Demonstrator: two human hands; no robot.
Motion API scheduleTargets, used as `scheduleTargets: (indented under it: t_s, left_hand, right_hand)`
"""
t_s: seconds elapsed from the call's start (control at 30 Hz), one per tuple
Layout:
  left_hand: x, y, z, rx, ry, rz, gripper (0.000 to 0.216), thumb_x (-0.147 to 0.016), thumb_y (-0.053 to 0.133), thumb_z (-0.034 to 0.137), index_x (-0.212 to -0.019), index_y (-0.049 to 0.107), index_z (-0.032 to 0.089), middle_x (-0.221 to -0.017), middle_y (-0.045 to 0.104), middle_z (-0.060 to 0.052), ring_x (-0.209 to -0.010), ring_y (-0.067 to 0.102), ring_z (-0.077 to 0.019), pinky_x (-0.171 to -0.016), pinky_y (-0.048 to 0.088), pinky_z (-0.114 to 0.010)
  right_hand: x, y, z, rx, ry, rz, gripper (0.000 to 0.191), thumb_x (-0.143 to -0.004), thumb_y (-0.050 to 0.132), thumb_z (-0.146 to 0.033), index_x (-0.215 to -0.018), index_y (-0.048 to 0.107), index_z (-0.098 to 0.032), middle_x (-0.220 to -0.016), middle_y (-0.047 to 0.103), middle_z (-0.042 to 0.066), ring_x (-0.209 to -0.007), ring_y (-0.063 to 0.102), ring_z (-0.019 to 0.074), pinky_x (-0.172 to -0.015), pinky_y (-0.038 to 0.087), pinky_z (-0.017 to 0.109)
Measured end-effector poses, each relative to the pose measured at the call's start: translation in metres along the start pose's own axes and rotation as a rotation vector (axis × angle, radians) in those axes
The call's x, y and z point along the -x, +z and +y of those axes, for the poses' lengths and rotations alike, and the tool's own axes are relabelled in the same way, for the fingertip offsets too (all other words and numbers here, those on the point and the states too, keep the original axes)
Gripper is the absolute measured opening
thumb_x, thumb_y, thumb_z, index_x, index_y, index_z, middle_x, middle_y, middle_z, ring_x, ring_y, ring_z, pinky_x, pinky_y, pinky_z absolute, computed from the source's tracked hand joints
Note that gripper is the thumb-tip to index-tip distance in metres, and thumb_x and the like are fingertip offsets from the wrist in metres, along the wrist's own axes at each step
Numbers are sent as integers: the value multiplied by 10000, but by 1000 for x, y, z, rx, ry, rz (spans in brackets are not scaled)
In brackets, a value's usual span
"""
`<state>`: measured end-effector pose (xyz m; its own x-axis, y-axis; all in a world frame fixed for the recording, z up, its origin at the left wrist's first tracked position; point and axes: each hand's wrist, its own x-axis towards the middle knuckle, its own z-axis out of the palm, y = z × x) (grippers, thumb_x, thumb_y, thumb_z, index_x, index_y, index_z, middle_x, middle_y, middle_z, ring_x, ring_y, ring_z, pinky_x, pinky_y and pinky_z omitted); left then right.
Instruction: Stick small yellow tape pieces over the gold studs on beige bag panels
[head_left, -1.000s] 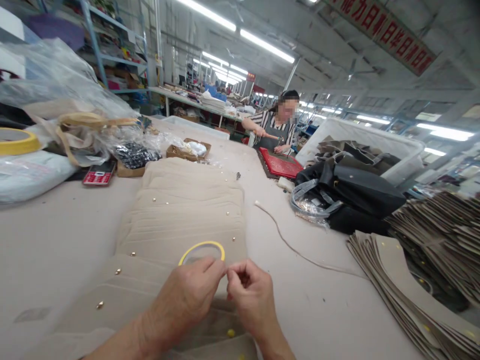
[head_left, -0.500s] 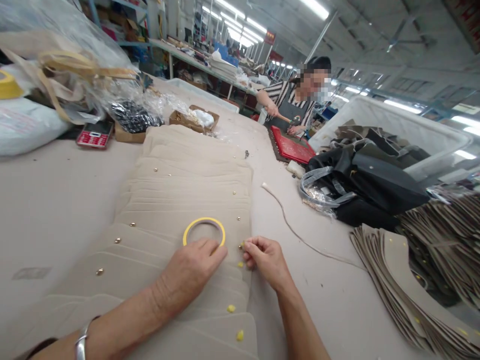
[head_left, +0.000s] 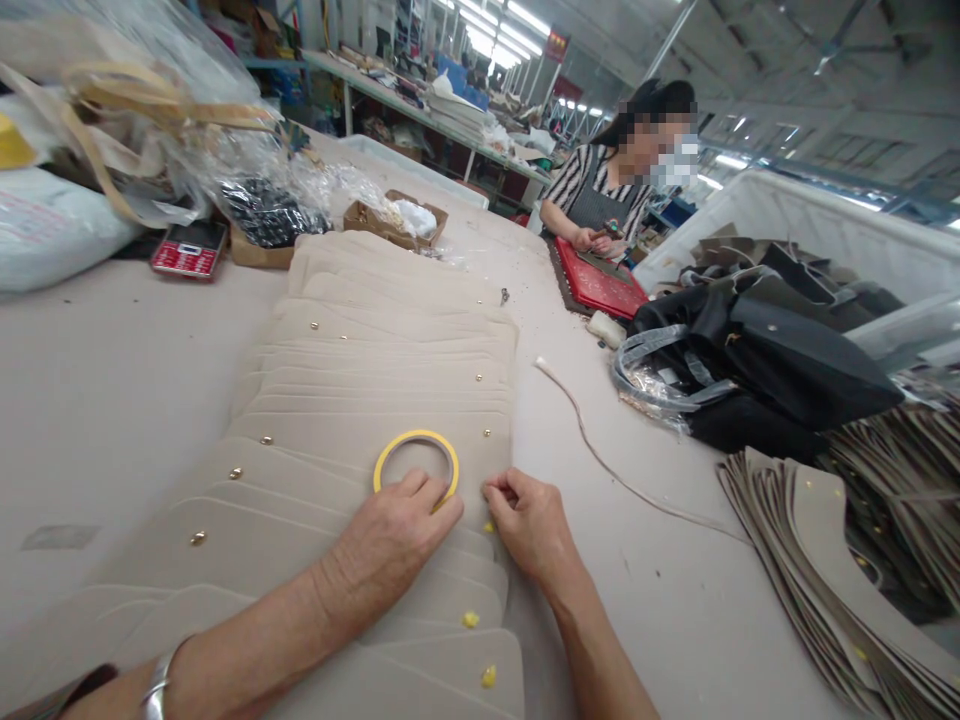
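My left hand is closed around the near rim of a roll of yellow tape, which lies against a fanned stack of beige panels. Close to the stack's right edge, my right hand is pinched with its fingertips on a panel. They hide the brass stud there and the small piece of yellow tape seen in them just before. More yellow tape bits sit nearer to me along that edge. Bare brass studs show on the left side and farther up the panels.
Across the table a co-worker bends over a red board. On the right lie a black bag, a cord and stacked strips, with a white bin behind. A red calculator and small boxes stand at the back left.
The yellow bit and stud at my right fingertips are now covered by the fingers. My left hand still grips the roll. The co-worker's raised hammer has come down. The view has shifted slightly.
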<state>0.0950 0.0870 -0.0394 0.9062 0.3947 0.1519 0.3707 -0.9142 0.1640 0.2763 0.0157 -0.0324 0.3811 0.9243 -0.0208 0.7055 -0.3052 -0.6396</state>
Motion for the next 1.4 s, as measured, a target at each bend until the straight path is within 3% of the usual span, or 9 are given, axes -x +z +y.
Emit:
scheduleTargets:
  t_s: [0.13, 0.27, 0.33, 0.47, 0.77, 1.0, 1.1, 1.23, 1.4]
  left_hand:
    - [0, -1, -2, -7, -9, -9, 94, -907, 509, 116, -896, 577, 181, -913, 602, -69, -823, 527, -243, -686, 497, -357]
    - [-5, -7, -3, -12, -50, -25, 86, -902, 525, 119, -866, 580, 174, -893, 606, -70, -817, 528, -238, -713, 490, -364]
    - [-6, -10, -3, -18, -69, -24, 96, -903, 522, 118, -853, 581, 175, -877, 605, -69, -806, 522, -239, -724, 478, -374]
    - [-7, -11, -3, -17, -72, -17, 100, -904, 517, 123, -850, 581, 177, -873, 599, -68, -808, 509, -245, -733, 450, -383]
    - [-6, -5, -6, 8, -26, 69, 126, -913, 474, 124, -853, 570, 179, -843, 572, -57, -781, 483, -231, -717, 425, -373]
    - [0, -12, -6, 150, 50, 244, 211, -972, 392, 163, -876, 579, 182, -767, 567, -26, -706, 526, -185, -641, 464, -298]
    - [2, -19, -6, 285, 74, 344, 196, -995, 391, 216, -1024, 582, 183, -797, 623, -17, -704, 596, -149, -633, 506, -245]
    - [2, -23, -4, 365, 144, 421, 311, -1003, 406, 239, -1304, 461, 185, -1082, 700, -51, -959, 673, -134, -834, 549, -233]
    - [3, -20, -1, 300, 123, 420, 380, -1013, 371, 261, -1378, 379, 154, -1168, 692, -88, -1038, 673, -145, -889, 546, -236]
  right_hand:
    - [2, 3, 3, 28, -18, 44, 120, -827, 554, -217, -803, 671, -225, -633, 690, -14, -572, 621, 153, -572, 425, 236]
    - [10, 4, 10, -230, 137, 81, 216, -833, 597, -327, -1014, 582, -209, -543, 615, -65, -431, 563, 136, -463, 423, 222]
    - [15, 2, 12, -336, 181, 44, 212, -855, 568, -384, -962, 595, -203, -564, 627, -49, -415, 553, 131, -424, 415, 216]
    - [19, 0, 8, -162, 57, 63, 205, -853, 559, -328, -761, 677, -187, -571, 650, 1, -523, 604, 151, -533, 445, 236]
    - [5, 10, 3, 53, -12, 121, 187, -847, 549, -256, -766, 703, -189, -633, 684, 3, -569, 609, 137, -580, 409, 222]
    - [10, -14, -2, 76, -41, -160, 164, -786, 599, -187, -665, 708, -202, -588, 655, -25, -558, 581, 127, -532, 368, 217]
    - [18, -20, -2, -64, -109, -79, 144, -819, 604, -198, -802, 747, -197, -722, 714, 8, -649, 629, 146, -605, 436, 234]
    - [31, -16, -14, -327, -298, 139, 175, -875, 571, -167, -980, 710, -185, -845, 713, 34, -722, 634, 141, -677, 493, 244]
    - [37, -11, -28, -295, -540, 160, 196, -883, 559, -92, -1024, 663, -182, -944, 704, 68, -859, 642, 159, -773, 509, 269]
